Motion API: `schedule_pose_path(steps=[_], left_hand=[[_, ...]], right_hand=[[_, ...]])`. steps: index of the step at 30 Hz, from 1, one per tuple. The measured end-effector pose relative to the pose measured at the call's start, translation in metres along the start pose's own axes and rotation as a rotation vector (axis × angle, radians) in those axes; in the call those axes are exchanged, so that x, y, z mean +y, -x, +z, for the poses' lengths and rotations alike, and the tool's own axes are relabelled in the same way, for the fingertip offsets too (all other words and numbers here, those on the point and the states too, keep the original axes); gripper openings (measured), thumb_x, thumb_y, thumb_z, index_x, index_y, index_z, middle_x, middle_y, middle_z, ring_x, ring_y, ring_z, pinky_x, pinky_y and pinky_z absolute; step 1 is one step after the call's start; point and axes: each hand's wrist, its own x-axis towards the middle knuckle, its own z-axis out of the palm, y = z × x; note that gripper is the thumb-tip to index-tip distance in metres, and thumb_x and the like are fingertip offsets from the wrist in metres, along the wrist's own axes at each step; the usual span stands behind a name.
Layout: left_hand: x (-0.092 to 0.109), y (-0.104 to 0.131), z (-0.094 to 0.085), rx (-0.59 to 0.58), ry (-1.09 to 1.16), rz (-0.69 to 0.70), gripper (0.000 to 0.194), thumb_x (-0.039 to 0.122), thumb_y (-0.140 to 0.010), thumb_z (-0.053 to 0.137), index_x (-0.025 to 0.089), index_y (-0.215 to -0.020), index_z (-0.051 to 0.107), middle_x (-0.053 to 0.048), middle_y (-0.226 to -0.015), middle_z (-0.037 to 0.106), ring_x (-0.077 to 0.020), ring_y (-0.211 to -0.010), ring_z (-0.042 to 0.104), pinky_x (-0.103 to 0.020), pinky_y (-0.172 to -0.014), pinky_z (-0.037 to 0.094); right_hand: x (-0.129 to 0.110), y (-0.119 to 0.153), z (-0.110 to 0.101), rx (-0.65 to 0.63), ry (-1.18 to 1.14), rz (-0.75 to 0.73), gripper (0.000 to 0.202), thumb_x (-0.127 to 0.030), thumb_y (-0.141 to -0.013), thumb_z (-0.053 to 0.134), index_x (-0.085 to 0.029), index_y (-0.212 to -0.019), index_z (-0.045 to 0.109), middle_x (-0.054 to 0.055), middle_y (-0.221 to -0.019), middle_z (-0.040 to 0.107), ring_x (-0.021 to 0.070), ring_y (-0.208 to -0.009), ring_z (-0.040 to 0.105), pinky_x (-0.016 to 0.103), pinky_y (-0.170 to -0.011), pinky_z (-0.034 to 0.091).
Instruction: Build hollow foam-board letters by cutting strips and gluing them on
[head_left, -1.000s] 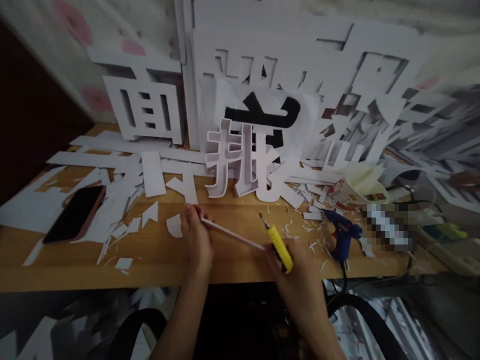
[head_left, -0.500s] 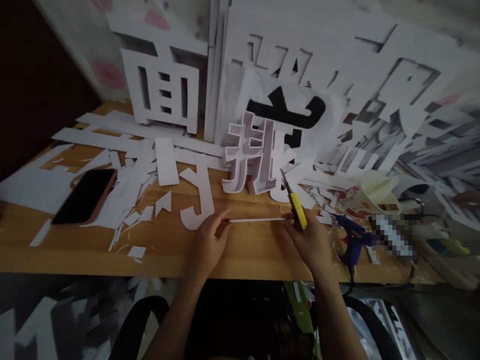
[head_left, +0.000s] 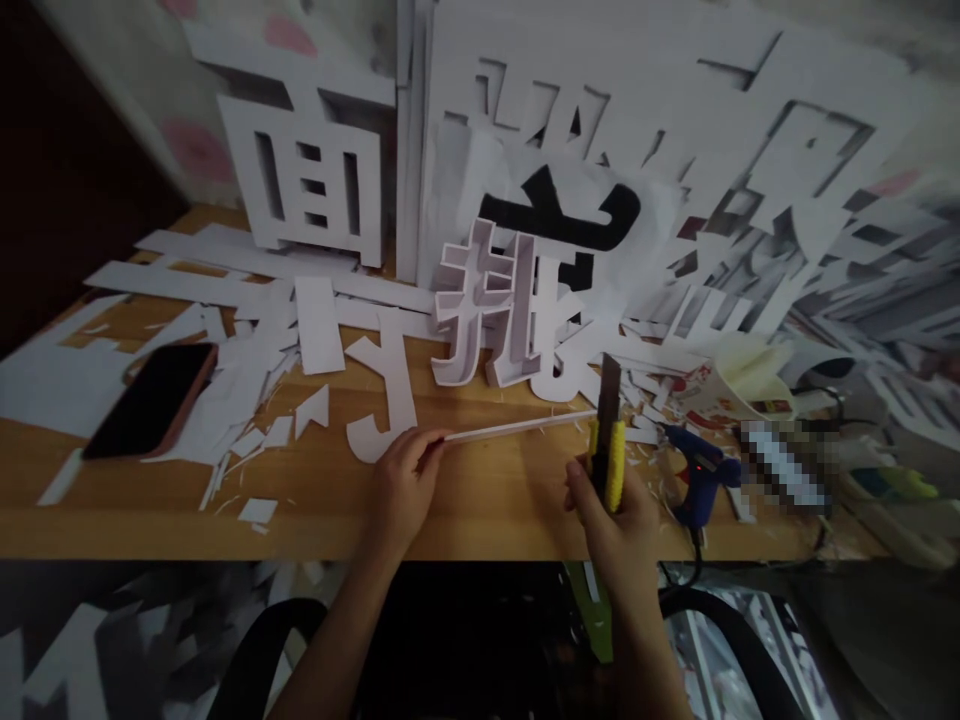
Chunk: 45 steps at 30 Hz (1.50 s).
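Currently, the narrow white strip of board [head_left: 517, 428] is over the front of the pale wooden table [head_left: 487, 520], its left end pinched between thumb and fingers of the left hand [head_left: 401, 490]. It is a loose piece, joined to no other part. Its far end lies near the yellow-handled cutter with a dark blade [head_left: 616, 465]; contact with the blade cannot be confirmed. The right hand [head_left: 626, 520] has its fingers closed around the cutter handle, blade extended and pointing up.

Behind the strip stands a white, hollow, character-shaped form [head_left: 466, 340]. Its left and middle strokes carry upright side walls; this portion is judged largely built. The flat white strokes [head_left: 547, 300] just to its right show no walls on the visible face, so that portion is judged unfinished, or walled out of view.

Left of the form, a flat white hooked cutout [head_left: 401, 385] has no walls. Farther back, a thick white block character [head_left: 370, 200] appears complete. Beyond the right hand lies a blue glue gun [head_left: 697, 495], its red light showing.
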Motion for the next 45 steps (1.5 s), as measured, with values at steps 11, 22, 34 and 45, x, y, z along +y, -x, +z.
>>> schedule_pose_path(steps=[11,22,34,45], left_hand=[[-0.002,0.001,0.001,0.040,-0.037,-0.092,0.013,0.029,-0.088,0.062,0.023,-0.092,0.073,-0.003,-0.089,0.074,-0.0169,-0.080,0.069,-0.028,-0.072,0.056],[0.002,0.001,0.001,0.087,-0.073,-0.157,0.018,0.032,-0.086,0.064,0.022,-0.097,0.074,-0.005,-0.095,0.077,-0.0169,-0.084,0.070,-0.028,-0.075,0.056],[0.001,0.001,0.001,0.075,-0.072,-0.169,0.017,0.034,-0.085,0.066,0.022,-0.094,0.074,-0.004,-0.092,0.075,-0.0164,-0.082,0.070,-0.026,-0.073,0.055],[0.004,0.001,0.002,0.066,-0.085,-0.131,0.015,0.033,-0.088,0.064,0.023,-0.093,0.073,-0.003,-0.092,0.075,-0.0161,-0.084,0.069,-0.026,-0.074,0.054]], right_hand=[[0.007,0.028,0.002,-0.159,-0.061,-0.116,0.053,-0.036,-0.096,0.053,-0.027,-0.147,0.042,0.009,-0.114,0.068,0.0251,-0.103,0.066,0.038,-0.079,0.058],[0.027,0.052,0.035,-0.405,-0.147,-0.271,0.053,-0.022,-0.100,0.046,-0.025,-0.152,0.037,0.009,-0.149,0.050,0.0213,-0.137,0.048,0.043,-0.114,0.040],[0.012,0.059,0.040,-0.521,-0.053,-0.268,0.061,-0.015,-0.096,0.041,-0.027,-0.155,0.033,0.011,-0.143,0.056,0.0274,-0.128,0.056,0.048,-0.106,0.047],[0.015,0.056,0.038,-0.493,-0.010,-0.248,0.059,-0.016,-0.097,0.042,-0.026,-0.154,0.034,0.012,-0.139,0.059,0.0277,-0.129,0.055,0.048,-0.105,0.048]])
